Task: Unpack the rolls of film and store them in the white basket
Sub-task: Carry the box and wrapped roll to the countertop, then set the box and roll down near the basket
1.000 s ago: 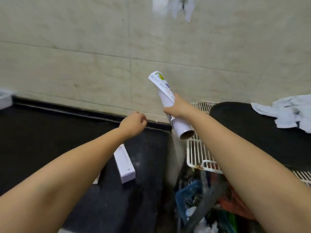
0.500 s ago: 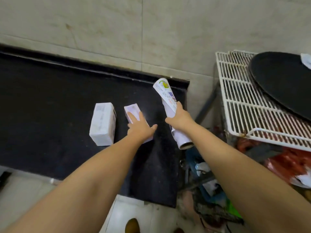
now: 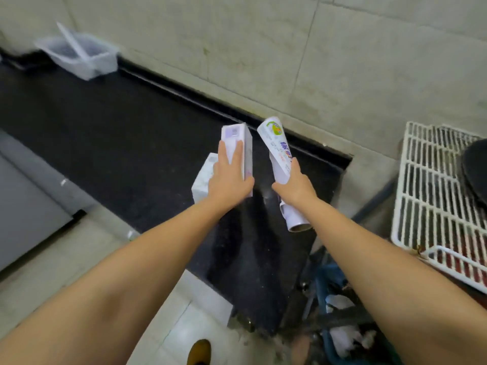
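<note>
My right hand (image 3: 293, 185) grips a roll of film (image 3: 276, 151) wrapped in a printed white label, held slanted above the black counter (image 3: 110, 133). My left hand (image 3: 229, 177) is closed around a long white carton (image 3: 238, 143) and has it tilted up off the counter. A second white carton (image 3: 204, 177) lies on the counter just left of that hand, partly hidden by it. A translucent white basket (image 3: 79, 56) sits at the far left of the counter against the wall.
A white wire rack (image 3: 427, 196) with a black round pan (image 3: 474, 169) on it stands to the right. Below the counter's right end is a cluttered gap with a blue crate (image 3: 332, 285). A grey cabinet front (image 3: 26, 206) lies at left, tiled floor below.
My left hand has come down onto the long carton and closed on it, lifting it. The view has swung left and down, bringing the basket into sight. The roll stays in my right hand.
</note>
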The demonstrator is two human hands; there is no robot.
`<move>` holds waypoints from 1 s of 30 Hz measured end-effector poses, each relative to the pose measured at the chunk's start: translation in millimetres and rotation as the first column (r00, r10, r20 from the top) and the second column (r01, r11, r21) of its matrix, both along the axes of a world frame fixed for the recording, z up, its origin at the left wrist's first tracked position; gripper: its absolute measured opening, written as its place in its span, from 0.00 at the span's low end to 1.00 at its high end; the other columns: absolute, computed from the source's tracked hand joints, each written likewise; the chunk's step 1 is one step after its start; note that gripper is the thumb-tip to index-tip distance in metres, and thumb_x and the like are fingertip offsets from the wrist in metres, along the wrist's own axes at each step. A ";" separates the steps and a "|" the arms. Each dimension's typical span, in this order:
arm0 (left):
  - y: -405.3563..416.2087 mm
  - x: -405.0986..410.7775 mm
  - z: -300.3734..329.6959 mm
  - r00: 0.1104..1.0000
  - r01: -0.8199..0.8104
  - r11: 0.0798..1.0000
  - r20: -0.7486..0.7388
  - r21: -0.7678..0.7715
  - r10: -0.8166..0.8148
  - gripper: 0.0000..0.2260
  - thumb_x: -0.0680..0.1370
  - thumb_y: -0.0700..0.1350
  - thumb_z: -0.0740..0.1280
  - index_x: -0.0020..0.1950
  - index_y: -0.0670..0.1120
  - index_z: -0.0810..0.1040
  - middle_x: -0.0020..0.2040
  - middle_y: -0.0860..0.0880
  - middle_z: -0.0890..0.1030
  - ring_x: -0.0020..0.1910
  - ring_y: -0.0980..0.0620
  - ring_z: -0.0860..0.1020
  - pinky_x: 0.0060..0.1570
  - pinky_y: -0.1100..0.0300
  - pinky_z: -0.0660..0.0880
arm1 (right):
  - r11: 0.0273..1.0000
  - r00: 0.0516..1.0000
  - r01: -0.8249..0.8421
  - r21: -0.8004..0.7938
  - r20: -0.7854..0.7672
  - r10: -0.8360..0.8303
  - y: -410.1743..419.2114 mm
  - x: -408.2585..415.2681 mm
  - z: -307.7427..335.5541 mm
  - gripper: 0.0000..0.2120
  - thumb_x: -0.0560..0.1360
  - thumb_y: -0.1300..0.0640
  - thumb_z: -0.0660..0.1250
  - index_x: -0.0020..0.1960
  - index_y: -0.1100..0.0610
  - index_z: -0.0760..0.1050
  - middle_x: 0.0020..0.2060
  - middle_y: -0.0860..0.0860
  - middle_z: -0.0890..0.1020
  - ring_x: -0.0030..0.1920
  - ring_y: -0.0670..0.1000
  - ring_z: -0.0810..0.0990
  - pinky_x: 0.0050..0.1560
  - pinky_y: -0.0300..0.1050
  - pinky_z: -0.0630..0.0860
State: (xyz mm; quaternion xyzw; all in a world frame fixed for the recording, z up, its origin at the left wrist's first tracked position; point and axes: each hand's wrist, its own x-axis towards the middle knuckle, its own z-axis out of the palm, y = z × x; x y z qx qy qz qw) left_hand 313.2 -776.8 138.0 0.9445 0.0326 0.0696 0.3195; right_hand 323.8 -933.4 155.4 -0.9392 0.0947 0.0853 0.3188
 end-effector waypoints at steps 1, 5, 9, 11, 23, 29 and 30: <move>18.8 -6.6 7.1 0.998 -0.052 0.999 0.035 0.011 0.052 0.34 0.73 0.50 0.61 0.75 0.58 0.47 0.78 0.46 0.43 0.65 0.37 0.65 0.54 0.45 0.70 | 0.998 0.998 -0.060 0.013 0.020 0.060 13.1 3.1 4.9 0.42 0.71 0.52 0.64 0.77 0.48 0.43 0.64 0.60 0.72 0.59 0.61 0.76 0.56 0.50 0.75; 112.8 -51.8 16.7 0.958 -0.285 0.953 0.056 0.105 0.280 0.36 0.72 0.52 0.62 0.74 0.58 0.46 0.78 0.48 0.43 0.64 0.36 0.66 0.51 0.47 0.71 | 0.953 0.953 -0.296 0.057 0.075 0.292 82.0 7.9 19.7 0.41 0.70 0.53 0.64 0.76 0.48 0.46 0.64 0.59 0.73 0.58 0.61 0.76 0.52 0.48 0.74; 195.4 -102.7 16.9 0.848 -0.527 0.832 0.037 0.175 0.529 0.34 0.74 0.53 0.62 0.75 0.57 0.46 0.77 0.46 0.45 0.63 0.36 0.68 0.55 0.45 0.75 | 0.876 0.888 -0.459 0.146 0.091 0.450 161.4 -2.3 26.3 0.37 0.69 0.54 0.65 0.74 0.50 0.53 0.62 0.56 0.75 0.59 0.60 0.76 0.57 0.50 0.74; 226.9 -123.5 21.6 0.804 -0.584 0.785 0.013 0.205 0.594 0.33 0.75 0.53 0.61 0.75 0.56 0.47 0.77 0.45 0.46 0.63 0.35 0.68 0.57 0.44 0.73 | 0.835 0.855 -0.519 0.183 0.091 0.511 197.8 -8.0 26.8 0.37 0.70 0.53 0.66 0.74 0.50 0.53 0.63 0.55 0.75 0.60 0.59 0.75 0.58 0.49 0.73; 409.4 -153.1 24.0 0.781 -0.594 0.762 -0.046 0.257 0.623 0.34 0.75 0.52 0.61 0.76 0.57 0.46 0.78 0.46 0.44 0.65 0.35 0.66 0.58 0.46 0.71 | 0.720 0.750 -0.655 0.230 0.084 0.656 393.2 7.0 19.7 0.37 0.70 0.54 0.66 0.75 0.51 0.53 0.64 0.53 0.73 0.59 0.57 0.74 0.54 0.47 0.72; 517.2 -114.6 31.8 0.865 -0.466 0.832 -0.044 0.301 0.500 0.35 0.74 0.51 0.61 0.76 0.58 0.46 0.78 0.46 0.43 0.67 0.35 0.65 0.57 0.46 0.70 | 0.774 0.807 -0.582 0.250 0.053 0.589 497.4 41.4 13.9 0.38 0.69 0.53 0.67 0.75 0.50 0.53 0.64 0.54 0.73 0.57 0.56 0.75 0.51 0.47 0.71; 534.7 -105.9 33.4 0.871 -0.452 0.837 -0.051 0.308 0.489 0.35 0.74 0.51 0.61 0.76 0.57 0.46 0.78 0.46 0.43 0.66 0.35 0.65 0.57 0.46 0.70 | 0.782 0.814 -0.569 0.253 0.043 0.579 512.0 48.0 11.9 0.36 0.69 0.53 0.67 0.73 0.51 0.55 0.62 0.54 0.74 0.55 0.55 0.75 0.50 0.47 0.72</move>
